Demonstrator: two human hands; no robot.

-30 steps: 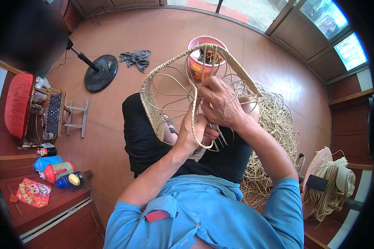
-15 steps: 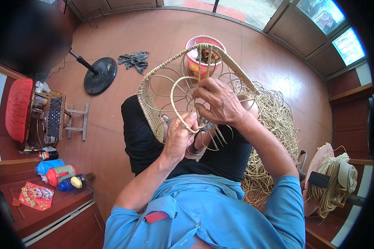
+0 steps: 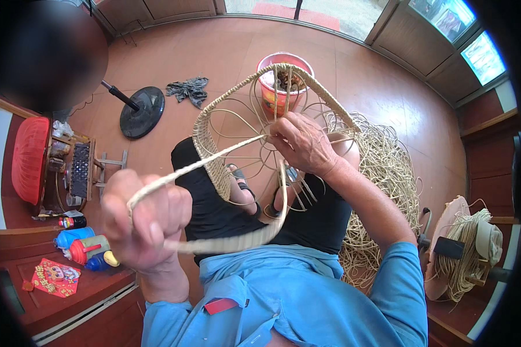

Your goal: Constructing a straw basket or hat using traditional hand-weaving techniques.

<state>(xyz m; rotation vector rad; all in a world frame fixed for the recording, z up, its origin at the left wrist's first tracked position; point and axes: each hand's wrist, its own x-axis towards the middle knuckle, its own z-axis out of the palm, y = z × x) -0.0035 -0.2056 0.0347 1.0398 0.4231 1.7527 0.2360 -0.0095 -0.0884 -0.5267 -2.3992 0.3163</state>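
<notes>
Rattan is what both hands work: the left hand is fisted tight round one pale cane strip, drawn taut up to the half-woven basket frame over the lap. The right hand pinches the strip's far end at the frame's hub; its fingertips are hidden behind the spokes. One red bucket shows only partly through the frame. One loose cane heap lies beside the knee, its near edge cut off by the sleeve.
</notes>
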